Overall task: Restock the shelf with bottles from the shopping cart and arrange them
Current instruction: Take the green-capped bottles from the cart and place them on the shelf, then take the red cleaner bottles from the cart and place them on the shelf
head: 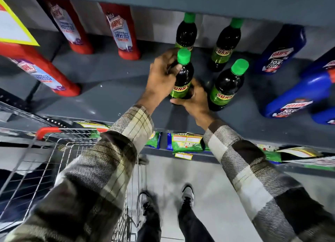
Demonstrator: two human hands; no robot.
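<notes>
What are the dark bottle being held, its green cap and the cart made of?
The held bottle looks like glossy dark plastic, perhaps glass: light glints on it. Its green cap looks like matte plastic. The cart is shiny metal wire mesh with a red, likely plastic handle.

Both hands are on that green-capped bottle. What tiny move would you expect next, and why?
Probably setting it down and letting go. The left hand and right hand hold the dark bottle at the front of the shelf, level with the neighbouring bottle; two more stand behind, so it completes a square.
</notes>
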